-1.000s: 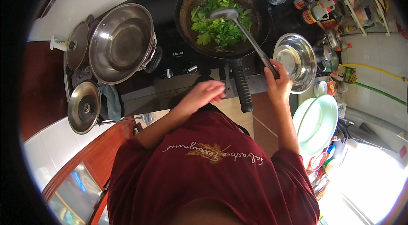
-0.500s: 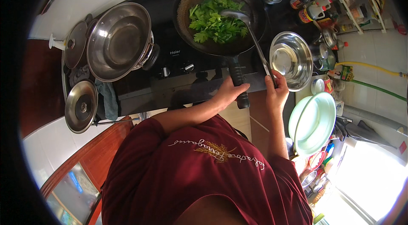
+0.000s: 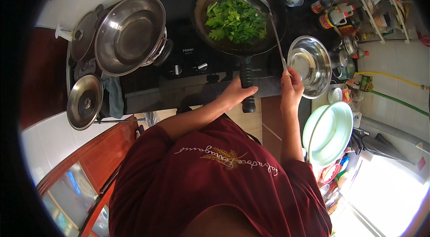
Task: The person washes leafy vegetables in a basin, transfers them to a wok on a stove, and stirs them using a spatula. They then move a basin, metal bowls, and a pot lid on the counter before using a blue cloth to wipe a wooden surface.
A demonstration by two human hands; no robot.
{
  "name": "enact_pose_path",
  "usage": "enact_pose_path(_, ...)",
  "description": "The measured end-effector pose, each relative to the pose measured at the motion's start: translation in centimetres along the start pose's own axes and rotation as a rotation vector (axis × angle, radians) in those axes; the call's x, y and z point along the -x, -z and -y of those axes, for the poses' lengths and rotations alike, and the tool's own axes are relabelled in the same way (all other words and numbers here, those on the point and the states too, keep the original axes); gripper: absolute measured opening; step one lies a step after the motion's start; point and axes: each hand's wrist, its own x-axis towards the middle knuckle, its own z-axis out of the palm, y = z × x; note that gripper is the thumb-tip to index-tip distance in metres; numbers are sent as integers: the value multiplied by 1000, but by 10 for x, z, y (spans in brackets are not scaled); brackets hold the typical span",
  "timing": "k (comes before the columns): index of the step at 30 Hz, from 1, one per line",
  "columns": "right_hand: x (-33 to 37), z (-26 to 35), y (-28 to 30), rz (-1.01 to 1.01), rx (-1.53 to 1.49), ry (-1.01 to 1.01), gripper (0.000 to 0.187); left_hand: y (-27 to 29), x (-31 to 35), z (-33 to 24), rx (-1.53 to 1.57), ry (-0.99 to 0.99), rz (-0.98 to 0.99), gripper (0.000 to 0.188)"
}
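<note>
While gripping wok handle (image 3: pixel 247 75) with left hand (image 3: pixel 236 93), likely for steadiness, holding ladle (image 3: pixel 276 35) near its end with right hand (image 3: pixel 292 91), probably for longer reach.

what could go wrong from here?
1. The left hand grips the wok handle; a sharp jerk might toss leafy greens over the rim of the wok.
2. The right hand, holding the ladle, is close beside the metal basin; a wide swing could knock it.
</note>
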Motion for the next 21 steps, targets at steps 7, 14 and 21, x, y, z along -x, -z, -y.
enact_pose_path(7, -1, 9, -2, -42, -124, -63, 30, -4, 1, -1, -14, -2, -59, 29)
enact_pose_path(14, -2, 18, 3, -8, -179, -205, 22, -7, 3, -7, -47, -20, -90, 29)
enact_pose_path(21, 1, 14, -1, -53, -179, -200, 22, -9, 3, -2, -77, -16, -116, 24)
